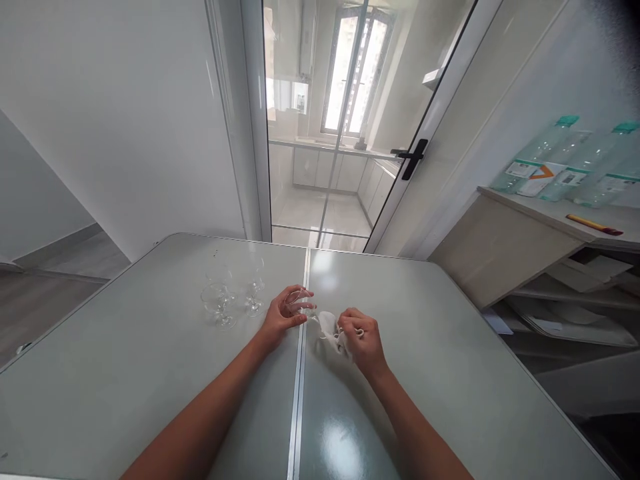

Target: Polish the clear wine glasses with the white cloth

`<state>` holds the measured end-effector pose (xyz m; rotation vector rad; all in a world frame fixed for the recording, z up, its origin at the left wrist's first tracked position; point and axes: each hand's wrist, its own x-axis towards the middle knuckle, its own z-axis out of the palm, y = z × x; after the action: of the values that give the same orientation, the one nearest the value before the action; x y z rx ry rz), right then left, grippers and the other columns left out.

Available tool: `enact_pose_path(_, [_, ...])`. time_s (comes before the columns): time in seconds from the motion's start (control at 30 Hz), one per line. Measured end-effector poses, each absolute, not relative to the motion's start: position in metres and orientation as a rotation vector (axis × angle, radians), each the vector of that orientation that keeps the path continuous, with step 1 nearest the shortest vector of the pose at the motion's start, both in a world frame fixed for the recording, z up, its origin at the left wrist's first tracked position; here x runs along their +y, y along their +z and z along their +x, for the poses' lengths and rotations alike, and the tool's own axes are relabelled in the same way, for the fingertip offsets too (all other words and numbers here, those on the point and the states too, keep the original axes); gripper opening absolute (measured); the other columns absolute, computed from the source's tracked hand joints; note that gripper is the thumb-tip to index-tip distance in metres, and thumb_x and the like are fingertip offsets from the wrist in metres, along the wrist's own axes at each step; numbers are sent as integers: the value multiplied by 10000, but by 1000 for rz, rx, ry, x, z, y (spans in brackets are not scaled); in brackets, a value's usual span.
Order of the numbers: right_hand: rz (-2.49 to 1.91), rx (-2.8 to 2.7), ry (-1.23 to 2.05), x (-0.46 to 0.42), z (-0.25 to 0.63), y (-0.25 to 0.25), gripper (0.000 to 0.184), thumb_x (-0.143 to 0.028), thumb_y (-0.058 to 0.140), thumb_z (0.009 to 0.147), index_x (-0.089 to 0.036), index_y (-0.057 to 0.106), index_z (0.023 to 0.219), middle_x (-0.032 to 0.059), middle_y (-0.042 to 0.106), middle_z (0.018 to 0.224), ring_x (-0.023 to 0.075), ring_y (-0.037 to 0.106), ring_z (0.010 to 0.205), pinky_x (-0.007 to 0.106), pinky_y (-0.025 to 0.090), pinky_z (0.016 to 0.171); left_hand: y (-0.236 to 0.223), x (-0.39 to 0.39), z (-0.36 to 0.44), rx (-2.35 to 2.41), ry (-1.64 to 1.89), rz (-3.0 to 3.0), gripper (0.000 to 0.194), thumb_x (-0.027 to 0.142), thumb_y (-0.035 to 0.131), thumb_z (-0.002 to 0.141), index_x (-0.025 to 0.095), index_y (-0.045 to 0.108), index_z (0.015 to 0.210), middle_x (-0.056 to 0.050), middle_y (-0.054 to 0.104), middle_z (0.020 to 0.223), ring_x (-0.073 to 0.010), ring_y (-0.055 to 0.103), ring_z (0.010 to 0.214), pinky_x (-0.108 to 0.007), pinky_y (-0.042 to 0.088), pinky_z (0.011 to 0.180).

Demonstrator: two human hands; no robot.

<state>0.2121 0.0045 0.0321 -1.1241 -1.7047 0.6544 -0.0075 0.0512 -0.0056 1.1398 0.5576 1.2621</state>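
Observation:
My left hand [283,313] is closed around the bowl of a clear stemmed glass [299,301], which lies tilted on its side with its stem toward the right. A crumpled white cloth [329,327] hangs from my right hand [361,335], whose fingers are bunched on it. Between the two hands, the cloth is close to the glass's stem; whether they touch I cannot tell. Left of my left hand, several more clear glasses stand on the table, among them a stemmed glass [218,301] and another stemmed glass [254,297].
The pale green glossy table [165,373] has a metal seam [299,400] down its middle. A glass door [330,200] with a black handle [413,159] stands beyond it. On the right, a shelf unit [530,240] bears several plastic bottles [550,163] and a yellow-red stick-like object [594,225].

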Motion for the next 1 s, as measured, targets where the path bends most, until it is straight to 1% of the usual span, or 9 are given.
enact_pose_path(0.07, [-1225,-1749,528,3,208,33,342,-309,562,934,-196,588,612,31,614,753,156,555,664,284,412,665,-6,53,-8,584,1295,1136,645,269,900,705,245,579,1264,-148,640,1308,-309,694,1082,-349,555,825])
enact_pose_path(0.13, [-1314,-1826,453,3,202,29,113,-296,636,899,-207,693,858,26,647,811,166,594,698,280,429,691,-7,53,-7,576,1304,1147,669,276,916,682,245,586,1264,-149,633,1322,-304,689,1087,-323,554,791])
enact_pose_path(0.2, [-1402,-1950,413,3,195,22,203,-283,670,881,-228,697,1074,24,674,846,180,624,730,275,425,689,-9,53,-7,542,1278,1176,702,281,941,640,239,603,1254,-148,637,1310,-298,687,1076,-293,546,742])
enact_pose_path(0.3, [-1539,-2119,289,5,187,10,99,-270,634,916,-239,724,944,35,685,837,173,624,693,266,371,626,-10,51,-6,492,1188,1231,736,269,971,582,228,632,1234,-145,643,1291,-293,679,1072,-272,537,710])
enact_pose_path(0.4, [-1637,-2182,174,6,182,6,193,-235,579,944,-221,705,799,40,668,782,152,592,619,268,311,577,-9,49,-5,455,1093,1258,731,257,967,594,234,638,1246,-156,612,1350,-321,645,1159,-307,555,782])
enact_pose_path(0.57, [-1724,-2098,114,19,199,9,228,-248,543,953,-217,741,845,57,717,821,170,642,676,265,348,612,-2,47,0,374,1122,1233,984,407,944,628,399,443,1474,-120,217,1680,-388,429,1422,-466,477,1045])
enact_pose_path(0.63, [-1811,-1956,145,30,217,8,245,-278,541,951,-226,775,900,70,756,861,190,681,745,261,389,653,2,45,1,379,1148,1253,946,462,898,688,409,412,1499,-110,153,1700,-384,408,1437,-488,425,1098])
enact_pose_path(0.87, [-2216,-1494,180,63,291,0,350,-395,572,906,-164,822,991,174,789,939,286,728,861,308,460,721,12,39,-1,456,1094,1342,591,511,746,846,296,587,1373,-142,360,1610,-338,540,1292,-452,457,1033])
enact_pose_path(1.0, [-2262,-1420,204,67,306,-7,379,-410,581,887,-151,814,1038,193,783,991,300,727,906,317,475,740,6,42,-1,549,1167,1351,422,533,641,917,229,690,1207,-148,585,1357,-274,582,1116,-399,478,937])
